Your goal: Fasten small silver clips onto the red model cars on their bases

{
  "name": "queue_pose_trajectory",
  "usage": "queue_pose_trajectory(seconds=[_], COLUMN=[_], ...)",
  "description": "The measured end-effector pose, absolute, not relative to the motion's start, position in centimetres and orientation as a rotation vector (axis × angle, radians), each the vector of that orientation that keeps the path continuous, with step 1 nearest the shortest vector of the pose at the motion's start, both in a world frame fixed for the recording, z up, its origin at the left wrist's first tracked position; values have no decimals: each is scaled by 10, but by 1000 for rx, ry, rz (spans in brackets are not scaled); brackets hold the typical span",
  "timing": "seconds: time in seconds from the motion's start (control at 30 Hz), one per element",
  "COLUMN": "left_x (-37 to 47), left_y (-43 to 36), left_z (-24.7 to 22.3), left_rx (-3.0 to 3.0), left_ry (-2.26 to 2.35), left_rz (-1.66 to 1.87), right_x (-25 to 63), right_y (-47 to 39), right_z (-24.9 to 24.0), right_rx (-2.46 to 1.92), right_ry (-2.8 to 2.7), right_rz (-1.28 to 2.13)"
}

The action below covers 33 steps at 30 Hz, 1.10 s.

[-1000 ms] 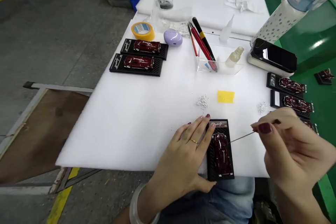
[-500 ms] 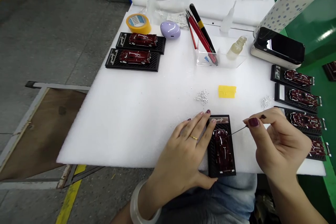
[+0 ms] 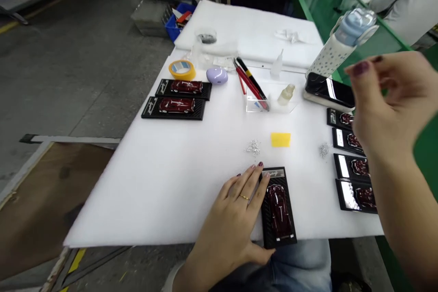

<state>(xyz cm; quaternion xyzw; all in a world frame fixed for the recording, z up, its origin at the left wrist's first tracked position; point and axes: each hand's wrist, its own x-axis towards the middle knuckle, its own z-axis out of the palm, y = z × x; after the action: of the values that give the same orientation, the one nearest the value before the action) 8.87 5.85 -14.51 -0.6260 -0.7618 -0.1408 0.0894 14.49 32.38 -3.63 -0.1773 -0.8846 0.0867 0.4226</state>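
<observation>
A dark red model car [image 3: 280, 212] sits on a black textured base with a silver name plate, at the table's front edge. My left hand [image 3: 231, 216] lies along the base's left side, fingertips at its upper corner and thumb at its lower corner, holding it. My right hand [image 3: 400, 100] is raised at the right, away from the car, thumb and forefinger pinched together. The dark end of a thin pick [image 3: 377, 59] shows above its fingers; the shaft cannot be made out. Beyond the car lie a pile of tiny silver pieces [image 3: 253, 147] and a yellow paper piece [image 3: 280, 139].
Two more model cars [image 3: 177, 105] stand at left beside yellow tape [image 3: 182, 70] and a purple case [image 3: 216, 75]. A clear tray [image 3: 255, 106] holds pens and a small bottle [image 3: 286, 94]. Several cars [image 3: 356, 167], a phone [image 3: 330, 91] and a flask [image 3: 333, 48] line the right.
My right hand has lifted up and away from the model car with the pick. My left hand stays on the base. The camera view has tilted up, showing more of the background.
</observation>
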Motion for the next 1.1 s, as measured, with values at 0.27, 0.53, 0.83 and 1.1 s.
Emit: queue_pose_trajectory(seconds=[0.27,0.53,0.83,1.1], left_x=[89,88,87,87], left_y=[57,59,59,59], left_z=[-151,-154,-151,-156], left_rx=[-1873,-1862,-1867,-1841], left_ry=[-2273,-2210,-2163,-2139], left_rz=[-462,-472,-454,-461], right_x=[89,182,223,215], right_y=[361,378,380,362], right_z=[-53,-55,-81,-86], right_rx=[-486,-472,-522,-567], right_ry=[-2265,-2867,-2988,-2975], right_rz=[233,174,-216,-284])
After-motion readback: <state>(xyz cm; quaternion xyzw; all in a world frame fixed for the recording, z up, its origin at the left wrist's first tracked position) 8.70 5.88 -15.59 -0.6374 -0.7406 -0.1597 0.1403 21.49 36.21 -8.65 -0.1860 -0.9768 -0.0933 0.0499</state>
